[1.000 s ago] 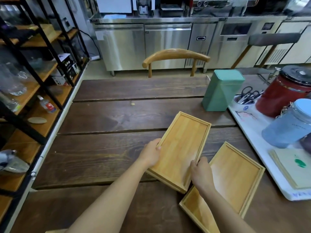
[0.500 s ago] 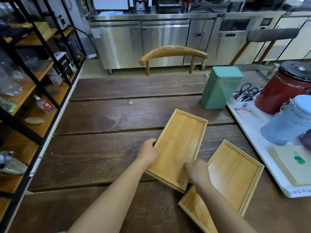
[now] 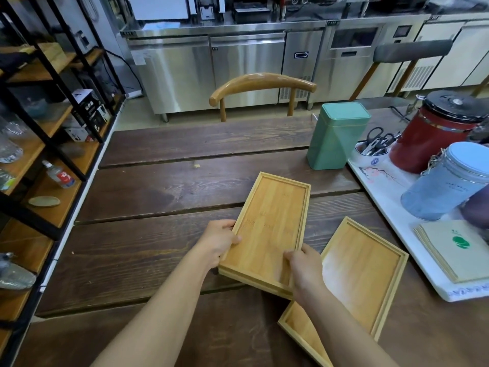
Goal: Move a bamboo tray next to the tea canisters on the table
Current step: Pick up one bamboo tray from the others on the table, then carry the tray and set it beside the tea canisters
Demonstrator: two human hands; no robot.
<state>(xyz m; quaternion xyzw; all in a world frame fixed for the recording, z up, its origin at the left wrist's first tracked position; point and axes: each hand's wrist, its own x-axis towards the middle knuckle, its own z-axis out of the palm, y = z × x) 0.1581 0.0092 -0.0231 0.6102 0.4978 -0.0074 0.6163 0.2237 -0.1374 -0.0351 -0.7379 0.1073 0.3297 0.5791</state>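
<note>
Both hands — left hand [image 3: 219, 242], right hand [image 3: 304, 268] — grip the bamboo tray [image 3: 270, 226], fingers clasping its edges; its faint engraving is unreadable.

I see my left hand [image 3: 218, 243] and right hand [image 3: 304, 271] each gripping a long side of the narrow bamboo tray [image 3: 270, 229]. A wider tray [image 3: 362, 271] lies beside my right hand; a green canister [image 3: 334, 136] stands beyond both hands.
</note>
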